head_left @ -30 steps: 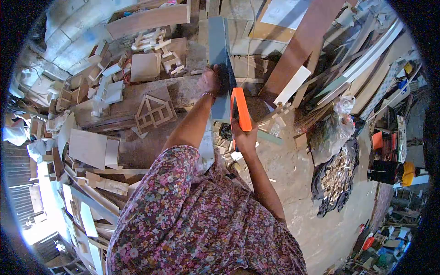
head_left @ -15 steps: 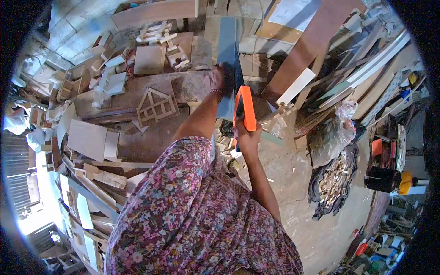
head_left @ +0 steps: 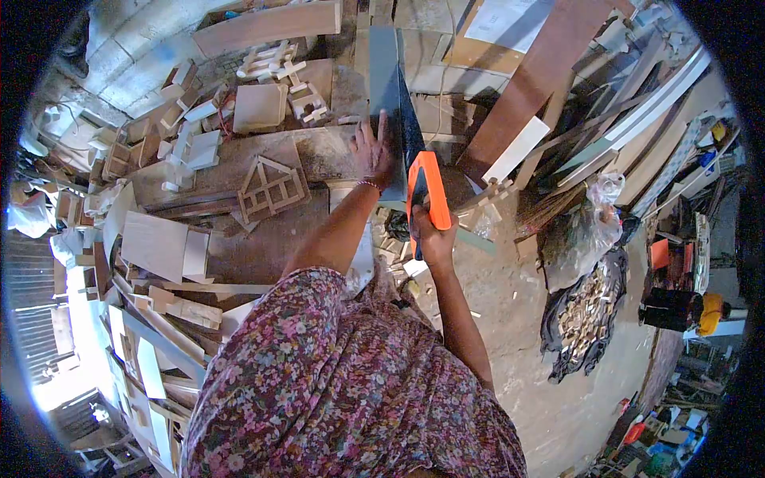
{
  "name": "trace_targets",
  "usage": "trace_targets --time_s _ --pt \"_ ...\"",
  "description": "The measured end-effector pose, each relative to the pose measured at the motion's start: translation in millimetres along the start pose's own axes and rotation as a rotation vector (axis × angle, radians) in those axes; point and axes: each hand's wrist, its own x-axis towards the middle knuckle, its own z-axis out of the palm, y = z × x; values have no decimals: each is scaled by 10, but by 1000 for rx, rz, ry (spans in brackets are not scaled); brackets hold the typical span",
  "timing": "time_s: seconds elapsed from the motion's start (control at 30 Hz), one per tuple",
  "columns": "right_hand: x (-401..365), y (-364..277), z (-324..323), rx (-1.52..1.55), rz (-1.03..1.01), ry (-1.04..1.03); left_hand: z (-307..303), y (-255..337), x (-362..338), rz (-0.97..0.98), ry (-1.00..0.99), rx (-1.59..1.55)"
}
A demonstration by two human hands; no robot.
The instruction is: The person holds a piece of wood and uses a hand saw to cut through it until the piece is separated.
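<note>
**Mid-cut**

Presses the left hand (head_left: 373,150) flat, fingers apart, on the grey board (head_left: 382,72) at the edge of the cluttered desk (head_left: 307,155). Clamps the right hand (head_left: 434,237) around the orange handle of the saw (head_left: 427,191), just right of the left hand and nearer the body, blade against the board beside the left fingers.
</note>
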Motion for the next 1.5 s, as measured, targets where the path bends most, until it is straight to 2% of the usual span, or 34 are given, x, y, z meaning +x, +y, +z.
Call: trace_targets --time_s 0.1,0.2,0.27,0.37,0.5,0.53,0.6,0.67,0.8,0.87,0.9,0.97,1.03,1.1,1.13,1.17,1.23,1.27,1.4,1.5 --pt "21 43 -63 50 56 -19 197 -62 19 70 59 -17" --pt "45 188 -74 20 -36 -29 176 -79 48 -21 -42 -180" --pt "35 168 -54 93 -8 -38 174 -59 56 -15 -211 -15" --pt "63 -122 81 102 92 7 -91 13 78 -28 -267 -101" --pt "148 -328 103 -79 153 -20 -61 56 36 31 -186 38" --pt "45 -496 179 -108 100 56 -62 56 47 2 -229 70" --pt "-123 -497 131 -279 60 -1 -138 100 52 -23 -276 96" --pt "-282 -495 52 -333 45 -24 -290 143 104 -162 -388 -2" --pt "-400 -387 -51 -251 83 18 -27 82 46 -147 -357 32" --pt "-390 -434 -22 -250 61 13 58 42 19 -64 -206 129" --pt "-400 -511 -12 -221 117 2 29 19 37 -80 -210 139" --pt "-349 -486 21 -204 190 -14 -117 44 68 -70 -317 -41" --pt "-84 -287 105 -273 49 108 -19 23 13 -78 -352 -51" --pt "229 -39 217 -227 0 67 271 -95 -5 28 -152 117" --pt "326 -40 279 -180 -53 39 206 -86 29 -44 -286 13" --pt "317 -56 280 -258 -225 3 146 -65 74 -33 -273 10" --pt "262 -135 273 -134 -80 32 -26 15 72 -63 -352 -39" --pt "242 -190 222 -137 -92 40 -14 11 84 -79 -373 -45" --pt "-140 -446 -13 -270 -16 39 27 39 49 -118 -265 -59" --pt "-332 -434 -110 -298 103 27 -120 56 31 -65 -294 -65"
